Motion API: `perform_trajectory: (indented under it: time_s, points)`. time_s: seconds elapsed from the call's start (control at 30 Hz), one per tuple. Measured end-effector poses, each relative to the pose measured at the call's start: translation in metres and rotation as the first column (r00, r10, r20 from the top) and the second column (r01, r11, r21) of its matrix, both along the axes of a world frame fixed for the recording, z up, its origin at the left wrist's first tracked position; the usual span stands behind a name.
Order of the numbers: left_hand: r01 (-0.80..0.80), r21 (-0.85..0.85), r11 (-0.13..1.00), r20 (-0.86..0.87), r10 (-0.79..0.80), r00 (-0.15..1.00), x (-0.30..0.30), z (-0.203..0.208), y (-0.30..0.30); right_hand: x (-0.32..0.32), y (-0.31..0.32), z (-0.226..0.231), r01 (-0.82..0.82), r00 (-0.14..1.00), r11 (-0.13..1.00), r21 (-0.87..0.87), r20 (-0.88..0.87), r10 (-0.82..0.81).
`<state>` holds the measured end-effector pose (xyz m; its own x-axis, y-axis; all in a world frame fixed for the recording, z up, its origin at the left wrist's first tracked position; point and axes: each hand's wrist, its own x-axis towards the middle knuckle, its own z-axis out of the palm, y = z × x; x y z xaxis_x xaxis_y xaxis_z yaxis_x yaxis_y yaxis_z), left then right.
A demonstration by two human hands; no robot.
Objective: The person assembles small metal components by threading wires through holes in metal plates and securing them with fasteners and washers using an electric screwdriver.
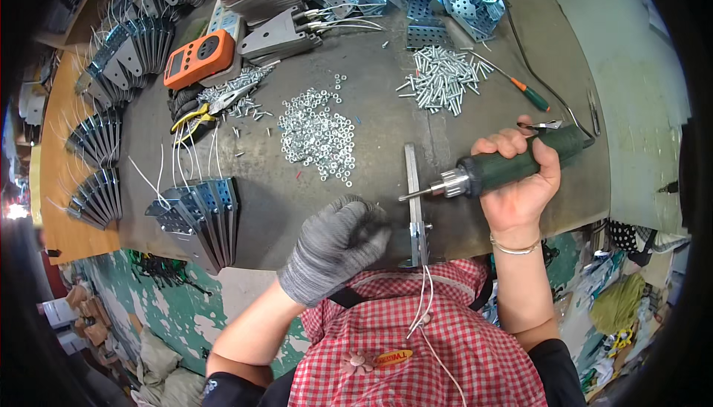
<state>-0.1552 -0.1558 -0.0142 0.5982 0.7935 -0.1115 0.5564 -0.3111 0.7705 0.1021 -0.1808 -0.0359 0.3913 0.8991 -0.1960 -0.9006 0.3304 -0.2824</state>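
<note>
My right hand (516, 173), bare with a bracelet at the wrist, grips a dark green corded power screwdriver (505, 172). The tool's bit points left, and from above it overlaps a narrow metal part (412, 169) that stands on edge at the table's front. Small bolts stick out of this part's side, and two white wires hang from its near end over my apron. My left hand (338, 236), in a grey knitted glove, is just left of that part. Its fingers are curled in a pinch, and what they hold, if anything, is hidden.
Beyond my left hand lie a heap of nuts (319, 136), pliers (197, 119) and an orange meter (199, 59). Screws (443, 78) and a screwdriver (529, 95) lie farther right. Wired metal assemblies (200, 217) stand at left; perforated brackets (427, 32) pile up at the back.
</note>
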Motion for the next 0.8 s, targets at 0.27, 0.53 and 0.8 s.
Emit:
perform_trajectory:
  time_s: [0.27,0.53,0.8]
  points:
    - [-0.030,-0.795,0.606,0.499,0.681,0.536,0.025,-0.021,-0.041,0.029,-0.036,0.004,0.012,0.998,0.996,0.091,-0.066,-0.006]
    - [-0.023,-0.746,0.666,0.539,0.624,0.566,0.038,-0.022,-0.044,0.028,-0.041,0.000,0.000,0.999,0.996,0.092,-0.035,0.003]
    - [0.032,-0.643,0.765,0.622,0.497,0.605,0.036,-0.028,-0.037,0.026,-0.038,0.001,-0.014,0.999,0.996,0.087,-0.037,0.017]
